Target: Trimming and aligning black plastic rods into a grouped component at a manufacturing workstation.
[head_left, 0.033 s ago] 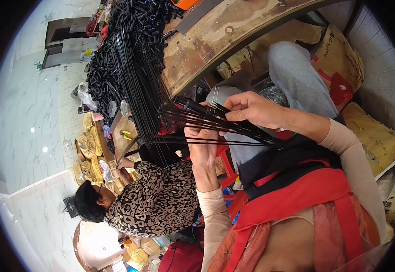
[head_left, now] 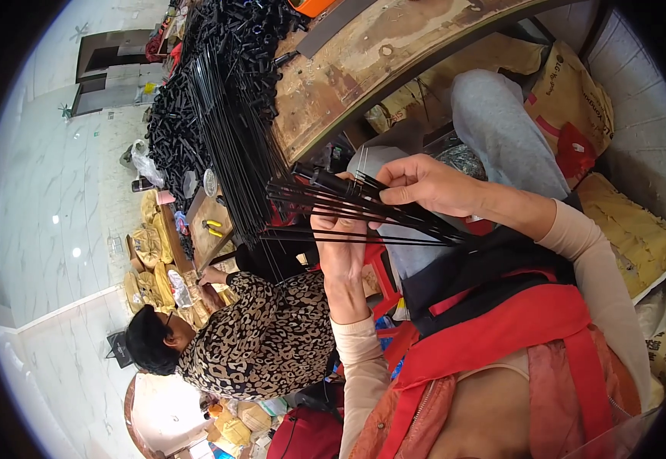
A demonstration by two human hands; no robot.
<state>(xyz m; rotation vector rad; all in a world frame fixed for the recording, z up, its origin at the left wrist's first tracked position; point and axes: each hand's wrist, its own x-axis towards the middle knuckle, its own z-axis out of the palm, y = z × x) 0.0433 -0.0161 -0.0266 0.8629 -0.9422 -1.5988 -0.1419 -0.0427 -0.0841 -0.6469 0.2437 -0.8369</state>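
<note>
Right hand [head_left: 434, 186] on slim black rods [head_left: 405, 217]

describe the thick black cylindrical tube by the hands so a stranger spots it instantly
Find the worn brown wooden table across the top, then go below its edge to the person's bare left hand. Just above that hand, beside a fan of slender black rods, is the thick black cylindrical tube. Its greater thickness sets it apart.
</note>
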